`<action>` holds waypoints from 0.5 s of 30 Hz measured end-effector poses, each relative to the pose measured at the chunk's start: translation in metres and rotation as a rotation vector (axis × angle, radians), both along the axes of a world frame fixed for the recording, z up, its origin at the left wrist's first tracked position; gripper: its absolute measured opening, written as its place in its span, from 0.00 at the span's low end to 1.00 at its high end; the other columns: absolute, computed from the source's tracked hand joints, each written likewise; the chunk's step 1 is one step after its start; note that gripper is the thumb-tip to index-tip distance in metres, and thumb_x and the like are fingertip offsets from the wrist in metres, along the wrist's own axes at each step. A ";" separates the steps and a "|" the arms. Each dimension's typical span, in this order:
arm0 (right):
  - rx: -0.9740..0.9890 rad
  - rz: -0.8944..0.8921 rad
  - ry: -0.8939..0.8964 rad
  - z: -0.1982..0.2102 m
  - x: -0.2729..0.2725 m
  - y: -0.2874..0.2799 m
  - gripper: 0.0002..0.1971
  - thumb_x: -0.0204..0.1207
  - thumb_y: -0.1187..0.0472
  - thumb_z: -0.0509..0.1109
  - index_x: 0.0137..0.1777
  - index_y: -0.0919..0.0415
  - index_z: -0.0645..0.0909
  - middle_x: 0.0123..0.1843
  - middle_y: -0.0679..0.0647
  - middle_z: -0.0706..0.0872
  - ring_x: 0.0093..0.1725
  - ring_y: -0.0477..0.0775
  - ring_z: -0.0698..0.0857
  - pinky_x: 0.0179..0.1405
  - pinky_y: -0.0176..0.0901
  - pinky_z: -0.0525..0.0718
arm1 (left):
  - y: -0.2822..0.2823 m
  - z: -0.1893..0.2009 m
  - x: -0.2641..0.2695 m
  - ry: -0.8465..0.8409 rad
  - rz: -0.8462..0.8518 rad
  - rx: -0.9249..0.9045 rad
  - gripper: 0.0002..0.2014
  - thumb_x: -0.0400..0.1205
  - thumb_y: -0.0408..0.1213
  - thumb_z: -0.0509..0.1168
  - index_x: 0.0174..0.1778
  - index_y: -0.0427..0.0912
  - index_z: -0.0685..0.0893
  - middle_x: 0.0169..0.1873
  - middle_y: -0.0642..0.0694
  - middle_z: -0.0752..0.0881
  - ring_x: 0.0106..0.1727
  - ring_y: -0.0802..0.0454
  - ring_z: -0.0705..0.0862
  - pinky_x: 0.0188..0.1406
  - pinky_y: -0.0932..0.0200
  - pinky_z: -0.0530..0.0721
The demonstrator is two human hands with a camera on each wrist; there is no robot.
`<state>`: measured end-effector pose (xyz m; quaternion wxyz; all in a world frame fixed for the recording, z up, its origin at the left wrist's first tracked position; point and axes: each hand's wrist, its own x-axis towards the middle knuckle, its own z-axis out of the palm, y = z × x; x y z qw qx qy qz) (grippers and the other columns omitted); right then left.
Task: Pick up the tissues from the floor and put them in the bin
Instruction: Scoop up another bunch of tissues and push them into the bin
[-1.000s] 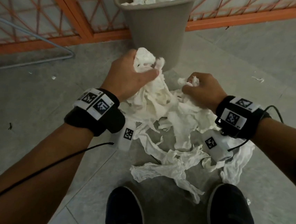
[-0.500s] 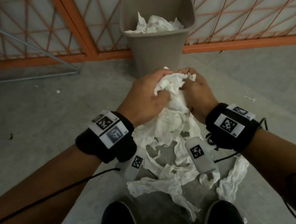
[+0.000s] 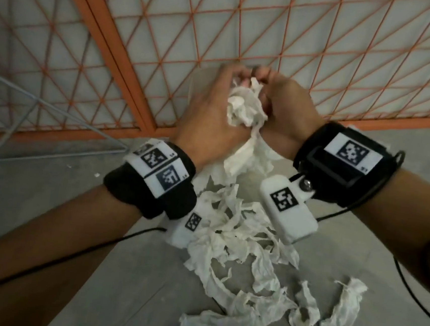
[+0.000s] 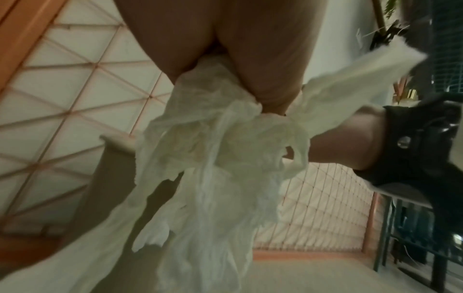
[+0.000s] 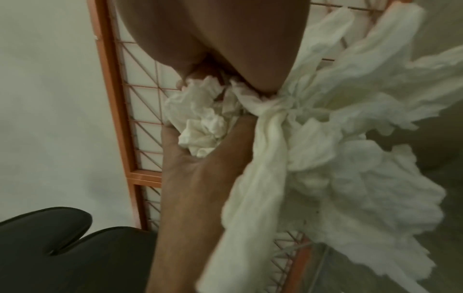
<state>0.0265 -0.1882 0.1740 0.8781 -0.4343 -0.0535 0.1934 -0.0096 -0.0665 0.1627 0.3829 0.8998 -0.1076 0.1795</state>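
Both hands are raised together in the head view, clutching one crumpled wad of white tissues (image 3: 244, 108). My left hand (image 3: 224, 85) grips it from the left, my right hand (image 3: 276, 90) from the right, fingers curled into the paper. Long torn strands (image 3: 238, 241) hang from the wad down past the wrists. More tissue strips (image 3: 338, 319) lie below on the grey floor. The tan bin (image 3: 196, 90) is almost hidden behind the hands; its wall and rim (image 4: 110, 158) show in the left wrist view beside the hanging tissues (image 4: 213, 158). The right wrist view shows the same bundle (image 5: 325, 158).
An orange lattice fence (image 3: 325, 42) with a thick orange post (image 3: 110, 42) stands right behind the bin. A thin grey metal frame (image 3: 43, 109) lies at the left. Black cables (image 3: 407, 286) trail from both wristbands. Grey tiled floor (image 3: 49, 186) spreads around.
Both hands have lifted the gathered wad higher, up in front of the bin's top, pulling the trailing strands off the floor. The view tilted up; the shoes dropped out of view.
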 end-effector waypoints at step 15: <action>-0.515 -0.126 -0.283 0.049 0.116 0.022 0.05 0.73 0.66 0.63 0.40 0.56 0.72 0.38 0.46 0.71 0.29 0.33 0.81 0.29 0.23 0.77 | 0.026 0.045 0.135 -0.067 0.157 0.023 0.27 0.70 0.48 0.71 0.63 0.43 0.76 0.55 0.43 0.85 0.56 0.45 0.85 0.53 0.48 0.85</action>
